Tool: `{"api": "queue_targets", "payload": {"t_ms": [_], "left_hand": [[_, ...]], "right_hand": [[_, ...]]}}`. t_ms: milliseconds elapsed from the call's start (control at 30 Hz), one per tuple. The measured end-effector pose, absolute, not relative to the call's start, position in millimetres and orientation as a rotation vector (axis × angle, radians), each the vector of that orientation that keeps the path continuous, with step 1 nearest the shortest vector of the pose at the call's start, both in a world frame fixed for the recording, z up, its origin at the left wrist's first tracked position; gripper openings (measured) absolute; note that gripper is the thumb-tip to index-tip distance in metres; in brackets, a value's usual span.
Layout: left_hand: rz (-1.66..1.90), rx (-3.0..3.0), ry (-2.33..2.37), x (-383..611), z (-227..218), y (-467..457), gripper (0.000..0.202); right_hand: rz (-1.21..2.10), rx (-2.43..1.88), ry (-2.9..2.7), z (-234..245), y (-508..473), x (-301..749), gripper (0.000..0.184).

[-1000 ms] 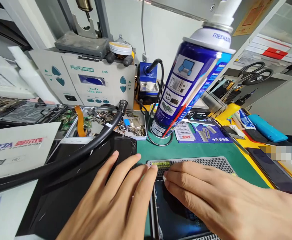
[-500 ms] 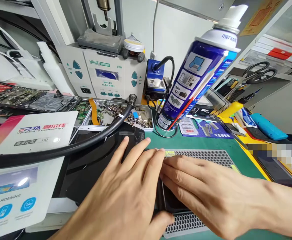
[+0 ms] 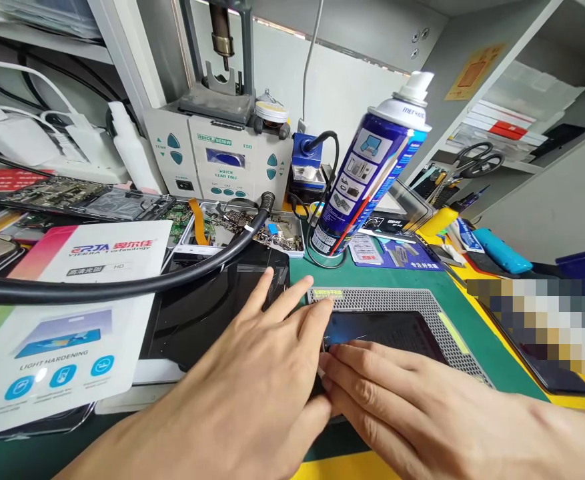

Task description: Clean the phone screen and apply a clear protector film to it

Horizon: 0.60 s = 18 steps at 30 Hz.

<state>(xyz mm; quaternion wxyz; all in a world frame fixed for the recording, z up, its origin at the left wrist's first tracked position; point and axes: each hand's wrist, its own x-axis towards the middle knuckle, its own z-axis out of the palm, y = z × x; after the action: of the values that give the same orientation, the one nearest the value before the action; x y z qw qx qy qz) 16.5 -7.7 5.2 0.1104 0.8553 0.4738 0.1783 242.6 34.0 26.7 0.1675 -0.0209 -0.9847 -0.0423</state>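
Observation:
A dark phone screen (image 3: 389, 331) lies on a grey perforated pad (image 3: 425, 299) on the green mat. My left hand (image 3: 252, 373) rests flat over the phone's left edge, fingers stretched out and together, fingertips near the pad's yellow label. My right hand (image 3: 397, 407) lies flat on the near part of the phone, fingers extended leftward and meeting my left hand's fingers. Neither hand grips anything I can see. The phone's near end is hidden under both hands.
A tall blue spray can (image 3: 367, 173) stands behind the pad. A black hose (image 3: 122, 287) crosses a black device (image 3: 212, 307) at left. A grey rework station (image 3: 222, 160), a parts tray (image 3: 277, 237), screen-protector packaging (image 3: 67, 320), scissors (image 3: 477, 160) and tools on yellow matting surround the spot.
Both hands have slid toward me along the phone, uncovering its far half. The camera has pulled back and up, showing more of the bench.

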Motion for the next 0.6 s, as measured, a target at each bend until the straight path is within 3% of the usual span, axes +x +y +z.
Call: {"api": "queue_targets", "payload": {"t_ms": [300, 600], "left_hand": [[0.356, 2.434, 1.405, 15, 6, -9, 0.069], [0.508, 2.847, 1.524, 13, -17, -9, 0.069]], "right_hand": [[-0.231, -0.139, -2.762, 11, 15, 254, 0.05], [-0.371, -0.08, -2.804, 9, 15, 261, 0.055]]}}
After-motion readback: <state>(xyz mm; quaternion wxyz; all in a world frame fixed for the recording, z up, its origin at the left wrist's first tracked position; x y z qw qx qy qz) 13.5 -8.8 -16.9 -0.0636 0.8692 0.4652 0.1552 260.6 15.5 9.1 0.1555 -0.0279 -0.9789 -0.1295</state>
